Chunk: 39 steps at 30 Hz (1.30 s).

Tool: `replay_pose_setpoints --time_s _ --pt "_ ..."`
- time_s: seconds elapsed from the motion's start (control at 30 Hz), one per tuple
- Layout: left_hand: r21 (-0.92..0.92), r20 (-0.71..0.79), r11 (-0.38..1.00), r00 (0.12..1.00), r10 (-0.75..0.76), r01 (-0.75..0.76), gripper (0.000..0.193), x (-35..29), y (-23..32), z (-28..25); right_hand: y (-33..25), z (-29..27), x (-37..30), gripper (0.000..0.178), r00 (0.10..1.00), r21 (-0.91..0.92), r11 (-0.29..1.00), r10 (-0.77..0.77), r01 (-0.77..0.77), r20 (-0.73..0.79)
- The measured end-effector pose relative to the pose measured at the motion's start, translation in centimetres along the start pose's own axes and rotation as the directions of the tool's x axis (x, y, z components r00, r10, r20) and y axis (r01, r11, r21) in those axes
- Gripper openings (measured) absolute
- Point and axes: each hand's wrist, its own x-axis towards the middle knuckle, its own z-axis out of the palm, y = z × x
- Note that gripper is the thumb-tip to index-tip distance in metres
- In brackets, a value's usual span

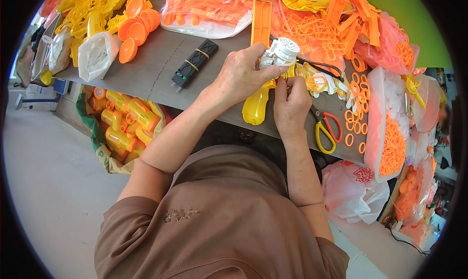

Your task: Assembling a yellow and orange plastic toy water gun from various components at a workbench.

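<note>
My left hand [239,74] grips a white plastic part with a round, slotted end [283,50] between thumb and fingers. Just below it, my right hand [291,103] has its fingertips pinched together against the part's underside; whatever lies between them is too small or hidden to name. A yellow plastic half-shell with a handle [254,107] rests on the table beneath the hands, its upper end partly covered by them. Behind the left fingers stands a long orange plastic piece [261,23]. Scissors with red and yellow handles [325,130] lie right of my right hand.
A black rectangular device bound with rubber bands [195,64] lies left. Orange rings [358,101] are scattered right, beside a tub of small rings [374,79]. Bagged orange parts [209,28] and orange cups [136,30] sit farther back. A sack of yellow-orange housings [95,133] stands below the table.
</note>
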Motion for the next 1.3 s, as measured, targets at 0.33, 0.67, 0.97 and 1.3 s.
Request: replay_pose_setpoints --time_s 0.33,0.67,0.97,1.3 --pt "-0.01 -0.016 1.0 1.0 0.019 -0.019 0.038 0.1 0.3 -0.1 -0.3 -0.2 0.7 0.011 0.986 -0.124 0.986 -0.093 0.11 0.141" --pt "0.152 0.083 0.984 0.993 0.085 -0.097 0.038 1.0 -0.2 1.0 -0.2 -2.6 3.4 0.032 0.731 0.325 0.687 0.449 -0.65 0.514" --pt "0.106 0.029 0.98 0.986 0.164 -0.166 0.038 0.9 -0.5 1.3 0.7 -1.4 -2.2 0.038 0.969 -0.032 0.98 -0.189 0.196 0.156" --pt "0.126 0.055 0.956 0.964 0.259 -0.264 0.04 1.1 -1.4 1.0 0.7 -3.8 -0.4 0.032 0.935 0.067 0.98 -0.201 0.19 0.292"
